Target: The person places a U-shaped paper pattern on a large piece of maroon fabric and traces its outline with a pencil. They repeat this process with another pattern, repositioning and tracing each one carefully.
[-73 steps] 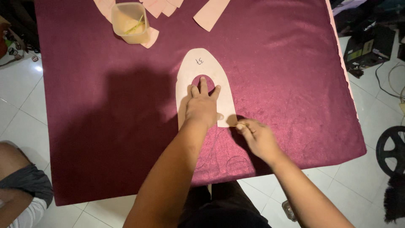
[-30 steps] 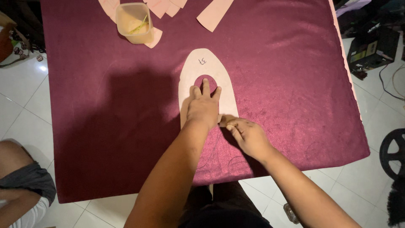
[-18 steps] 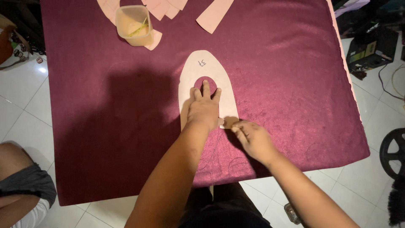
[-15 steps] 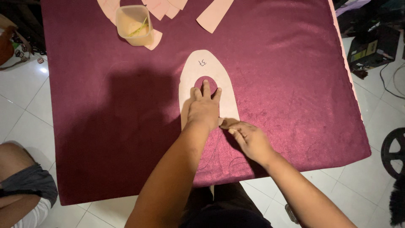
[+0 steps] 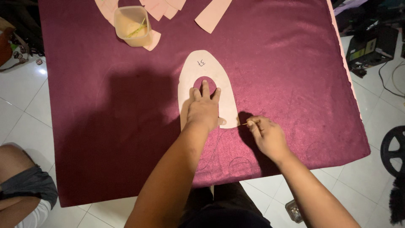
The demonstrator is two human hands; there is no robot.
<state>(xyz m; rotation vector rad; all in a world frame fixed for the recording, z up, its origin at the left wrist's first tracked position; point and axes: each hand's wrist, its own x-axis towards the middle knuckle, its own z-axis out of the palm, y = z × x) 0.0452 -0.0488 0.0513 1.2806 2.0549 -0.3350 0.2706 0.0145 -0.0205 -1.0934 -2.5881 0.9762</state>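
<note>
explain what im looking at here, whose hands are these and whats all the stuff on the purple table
The picture comes from a camera worn on a person's head, looking down at their own two bare hands. The table is covered with dark magenta cloth. The left hand presses flat on a pale paper pattern, a rounded, pointed shape with an oval hole. The right hand pinches a thin marking stick whose tip is at the pattern's lower right edge. Faint traced outlines show on the cloth near the table's front. At the far edge stand a translucent tub and more paper pieces. Another person's leg shows at lower left.
</note>
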